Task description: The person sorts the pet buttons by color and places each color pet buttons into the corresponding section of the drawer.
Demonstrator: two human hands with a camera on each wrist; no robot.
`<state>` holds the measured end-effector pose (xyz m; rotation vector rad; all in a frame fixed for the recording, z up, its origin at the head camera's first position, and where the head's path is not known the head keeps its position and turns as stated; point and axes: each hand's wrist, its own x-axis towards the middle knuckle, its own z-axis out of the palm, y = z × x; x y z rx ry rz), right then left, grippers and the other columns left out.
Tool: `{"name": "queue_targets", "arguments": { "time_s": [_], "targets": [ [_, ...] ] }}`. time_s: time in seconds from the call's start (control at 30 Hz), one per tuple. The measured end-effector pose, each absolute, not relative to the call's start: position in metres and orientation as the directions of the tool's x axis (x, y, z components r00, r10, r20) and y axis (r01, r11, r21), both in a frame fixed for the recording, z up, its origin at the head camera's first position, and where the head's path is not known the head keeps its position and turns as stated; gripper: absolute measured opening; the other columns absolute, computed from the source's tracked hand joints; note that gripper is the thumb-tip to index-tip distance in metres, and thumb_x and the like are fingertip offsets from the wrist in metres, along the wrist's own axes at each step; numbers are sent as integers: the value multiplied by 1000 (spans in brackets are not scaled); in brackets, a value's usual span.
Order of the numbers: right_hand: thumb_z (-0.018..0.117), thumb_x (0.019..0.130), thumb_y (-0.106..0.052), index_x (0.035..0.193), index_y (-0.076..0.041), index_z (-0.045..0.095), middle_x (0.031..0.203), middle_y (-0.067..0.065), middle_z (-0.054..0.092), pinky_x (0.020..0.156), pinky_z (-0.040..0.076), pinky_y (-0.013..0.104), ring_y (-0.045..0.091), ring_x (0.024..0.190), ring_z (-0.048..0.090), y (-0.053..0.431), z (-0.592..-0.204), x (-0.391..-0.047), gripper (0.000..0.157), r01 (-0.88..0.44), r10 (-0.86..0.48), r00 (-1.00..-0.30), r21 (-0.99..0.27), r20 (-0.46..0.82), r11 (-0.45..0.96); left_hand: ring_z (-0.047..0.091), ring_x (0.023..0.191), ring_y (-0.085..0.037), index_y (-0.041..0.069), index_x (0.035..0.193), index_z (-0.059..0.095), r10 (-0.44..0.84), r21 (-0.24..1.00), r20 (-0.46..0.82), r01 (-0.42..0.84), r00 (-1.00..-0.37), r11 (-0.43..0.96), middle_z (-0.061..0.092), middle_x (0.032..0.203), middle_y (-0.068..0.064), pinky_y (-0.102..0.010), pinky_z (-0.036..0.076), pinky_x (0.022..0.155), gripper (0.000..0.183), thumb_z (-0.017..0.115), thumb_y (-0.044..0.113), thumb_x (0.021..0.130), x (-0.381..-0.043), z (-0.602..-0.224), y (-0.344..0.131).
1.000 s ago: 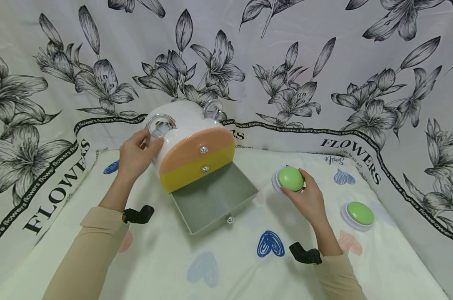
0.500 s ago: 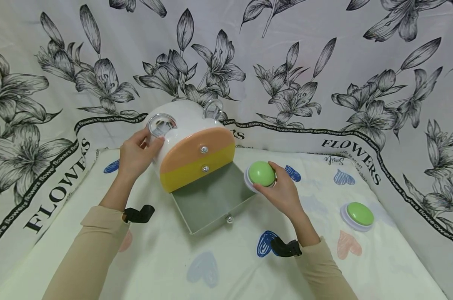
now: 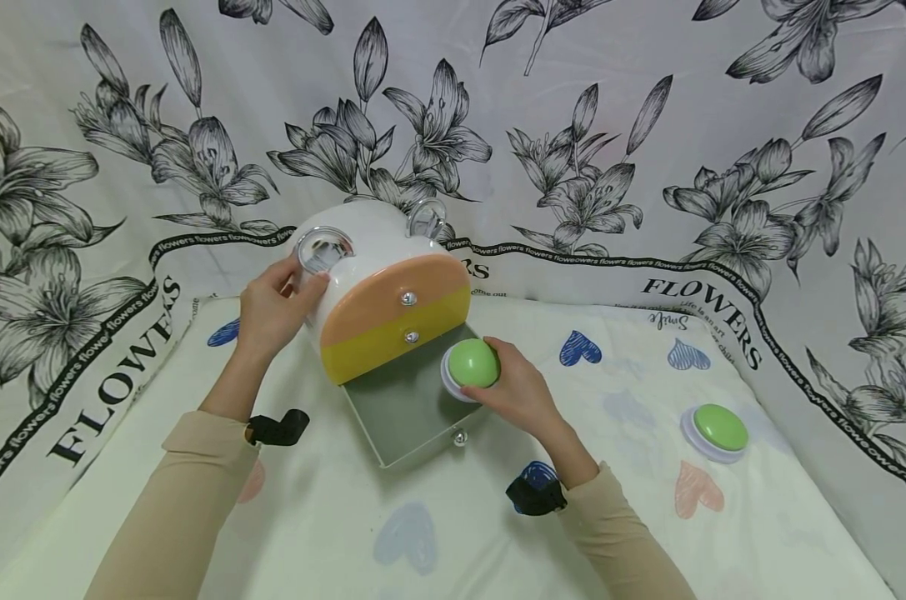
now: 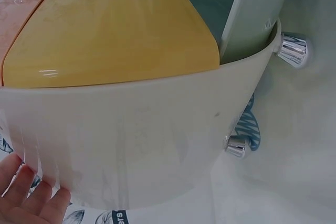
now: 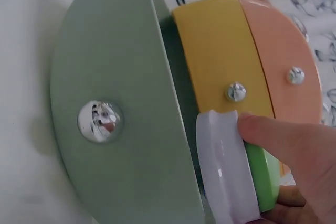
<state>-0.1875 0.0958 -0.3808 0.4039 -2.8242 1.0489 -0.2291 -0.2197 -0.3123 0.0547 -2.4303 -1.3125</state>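
Note:
A rounded white drawer box stands left of the middle in the head view, with an orange and a yellow front. Below these, its grey-green bottom drawer is pulled out. My left hand rests on the box's left side, its fingers flat against the white wall in the left wrist view. A round green-topped push button with a white base is pinched by my right hand. It is over the drawer's right part, tilted on edge in the right wrist view.
Another green push button lies at the right on the heart-patterned cloth. Clear rings stick up from the box's top. A chrome knob juts from the drawer front. Flower-printed fabric hangs behind.
My right hand has carried the green push button leftward, from the cloth right of the box to over the pulled-out drawer. My left hand and the box have stayed in place.

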Motion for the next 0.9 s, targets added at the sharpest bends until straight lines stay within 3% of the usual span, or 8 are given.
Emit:
{"name": "queue_targets", "arguments": {
  "time_s": [0.5,0.9],
  "targets": [
    [80,68,-35,128,-4,47,119,8,58,83,52,36,22,100,59,61,-389,-194,75,-378,-345,-924,-551,167,744,44,124,-26,11,123,57,-203,819,298,141,-933,556,51,133,-7,-46,40,102,53,59,47,84,-227,-313,-222],
    [77,69,-43,127,-6,48,117,6,59,78,52,35,20,96,60,40,-391,-200,75,-375,-401,-915,-471,48,798,44,124,-24,11,122,56,-211,817,305,141,-929,559,51,133,-7,-45,40,102,54,58,49,84,-232,-315,-222]
  ]
}}
